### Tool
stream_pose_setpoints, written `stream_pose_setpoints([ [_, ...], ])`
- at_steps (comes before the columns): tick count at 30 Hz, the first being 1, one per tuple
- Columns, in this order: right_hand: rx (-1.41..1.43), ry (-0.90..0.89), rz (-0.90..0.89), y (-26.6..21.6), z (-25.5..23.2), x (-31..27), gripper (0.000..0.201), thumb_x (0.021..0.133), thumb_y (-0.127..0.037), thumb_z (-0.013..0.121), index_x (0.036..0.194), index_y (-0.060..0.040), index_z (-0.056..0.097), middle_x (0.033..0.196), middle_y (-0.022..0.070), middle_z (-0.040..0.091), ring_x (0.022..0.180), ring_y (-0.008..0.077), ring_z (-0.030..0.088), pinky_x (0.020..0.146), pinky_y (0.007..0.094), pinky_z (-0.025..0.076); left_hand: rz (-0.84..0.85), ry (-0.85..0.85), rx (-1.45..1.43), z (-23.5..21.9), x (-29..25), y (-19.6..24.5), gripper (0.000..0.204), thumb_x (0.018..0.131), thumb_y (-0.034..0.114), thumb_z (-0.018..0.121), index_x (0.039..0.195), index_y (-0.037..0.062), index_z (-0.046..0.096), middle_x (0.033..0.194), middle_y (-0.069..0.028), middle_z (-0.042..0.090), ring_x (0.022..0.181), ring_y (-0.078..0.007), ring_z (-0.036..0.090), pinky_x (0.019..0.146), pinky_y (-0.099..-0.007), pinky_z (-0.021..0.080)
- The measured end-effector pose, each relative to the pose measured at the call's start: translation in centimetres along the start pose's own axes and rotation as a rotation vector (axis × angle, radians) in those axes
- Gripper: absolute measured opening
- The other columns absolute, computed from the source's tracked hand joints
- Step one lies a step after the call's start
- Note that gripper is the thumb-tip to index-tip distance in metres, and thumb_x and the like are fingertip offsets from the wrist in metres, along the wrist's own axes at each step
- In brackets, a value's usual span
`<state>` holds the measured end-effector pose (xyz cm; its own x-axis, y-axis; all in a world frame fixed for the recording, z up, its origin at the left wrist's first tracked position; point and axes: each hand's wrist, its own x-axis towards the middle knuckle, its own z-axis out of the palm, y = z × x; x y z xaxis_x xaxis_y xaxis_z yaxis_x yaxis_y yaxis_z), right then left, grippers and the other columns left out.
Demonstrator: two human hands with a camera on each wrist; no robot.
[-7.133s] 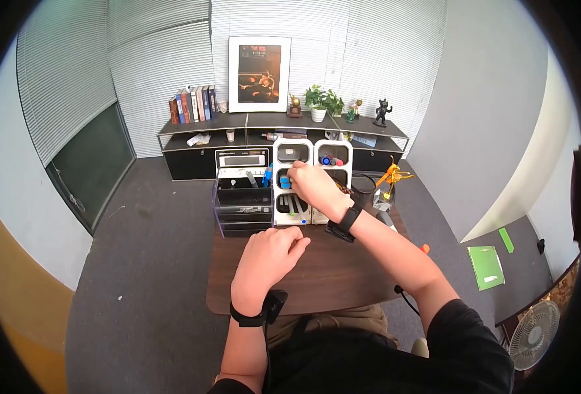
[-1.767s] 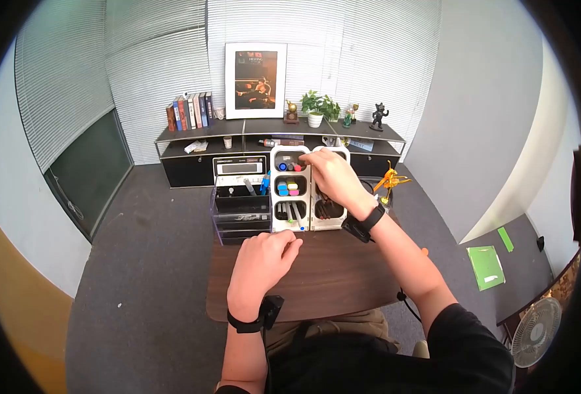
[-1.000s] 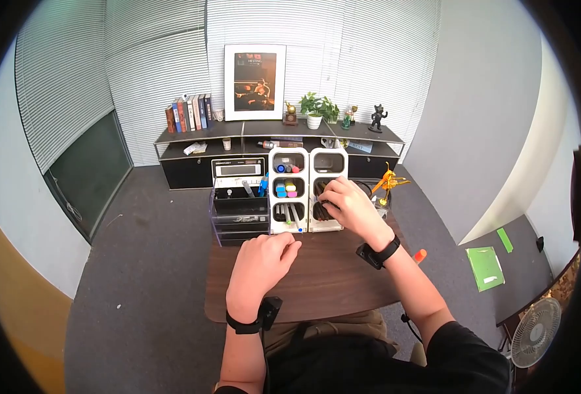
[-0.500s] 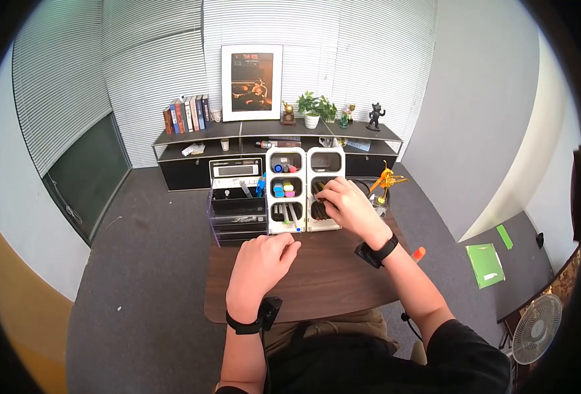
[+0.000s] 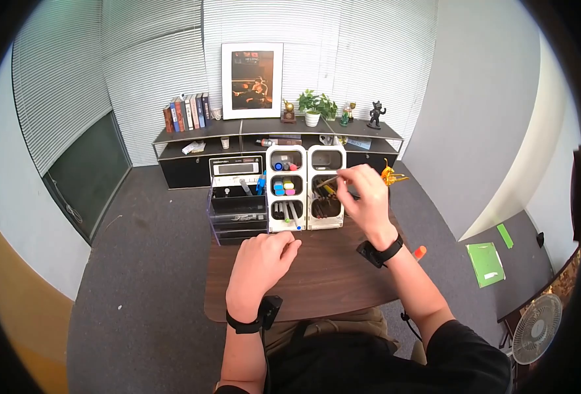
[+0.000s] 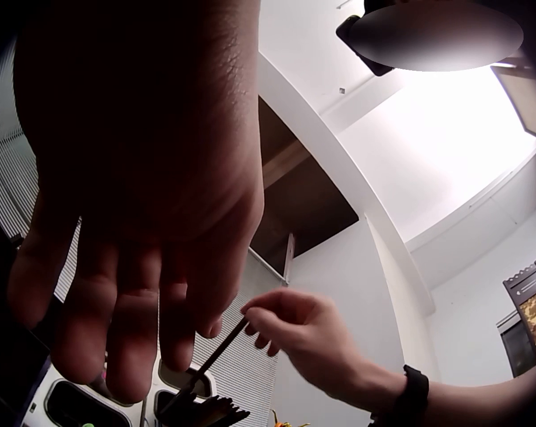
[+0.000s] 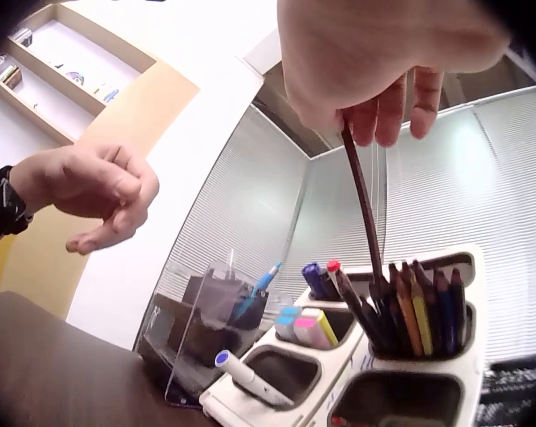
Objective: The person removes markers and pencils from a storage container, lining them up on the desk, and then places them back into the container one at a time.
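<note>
My right hand [image 5: 368, 197] pinches a dark brown pencil [image 7: 363, 191] by its upper end, above the right white organizer [image 7: 473, 365]. The pencil slants down, its lower end among several coloured pencils [image 7: 421, 311] standing in the middle compartment. My left hand [image 5: 262, 268] hangs over the near part of the table, fingers loosely curled, holding nothing. Beside the right organizer, the left white organizer [image 5: 287, 228] bears blue and red markers [image 5: 284, 166] at the top, highlighters [image 7: 305, 327] in the middle and a white marker [image 7: 253, 381] with slim pens at the bottom.
A clear and black desk organizer [image 5: 239, 220] with blue pens stands at the left on the wooden table [image 5: 303, 282]. An orange figurine [image 5: 390, 176] is behind my right hand, and an orange-capped object [image 5: 420, 252] lies by my right forearm. A low cabinet [image 5: 185, 174] stands beyond.
My right hand has gone from the left organizer to the right one, then risen slightly with a pencil. The markers have shifted from the right organizer's top compartment to the left's. My left hand stays.
</note>
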<state>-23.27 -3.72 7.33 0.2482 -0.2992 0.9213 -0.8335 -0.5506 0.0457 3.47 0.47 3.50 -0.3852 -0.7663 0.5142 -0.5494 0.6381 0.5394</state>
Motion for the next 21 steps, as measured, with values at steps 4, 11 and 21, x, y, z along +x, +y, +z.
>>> stream_pose_setpoints([
  [4, 0.007, 0.13, 0.014, 0.2, -0.9, 1.6, 0.02, 0.086, 0.003, 0.08, 0.104, -0.0025, 0.074, 0.089, 0.0101, 0.07, 0.077, 0.0286, 0.066, 0.071, 0.0389, 0.053, 0.001, -0.006, 0.0, -0.1, 0.0, 0.3, 0.026, 0.102, 0.024, 0.074, 0.087, 0.0024, 0.075, 0.069, -0.0173, 0.069, 0.064, -0.0381, 0.069, 0.061, -0.0453, 0.052],
  [11, 0.012, -0.016, 0.02, 2.9, 2.3, 1.0, 0.016, 0.09, 0.0, 0.079, 0.105, -0.0036, 0.073, 0.089, 0.0098, 0.069, 0.083, 0.0295, 0.069, 0.076, 0.0415, 0.056, 0.007, 0.012, -0.001, 0.1, 0.0, 0.0, 0.027, 0.102, 0.024, 0.075, 0.087, 0.0024, 0.075, 0.068, -0.0175, 0.068, 0.064, -0.0388, 0.069, 0.061, -0.0454, 0.052],
  [21, 0.01, -0.251, 0.125, 3.9, 3.7, 0.1, 0.016, 0.099, -0.01, 0.074, 0.115, -0.0049, 0.075, 0.1, 0.0145, 0.074, 0.095, 0.0365, 0.073, 0.085, 0.0471, 0.058, 0.008, 0.005, -0.003, 0.2, 0.0, 0.1, 0.027, 0.102, 0.024, 0.074, 0.086, 0.002, 0.074, 0.069, -0.0177, 0.068, 0.065, -0.039, 0.069, 0.062, -0.0456, 0.052],
])
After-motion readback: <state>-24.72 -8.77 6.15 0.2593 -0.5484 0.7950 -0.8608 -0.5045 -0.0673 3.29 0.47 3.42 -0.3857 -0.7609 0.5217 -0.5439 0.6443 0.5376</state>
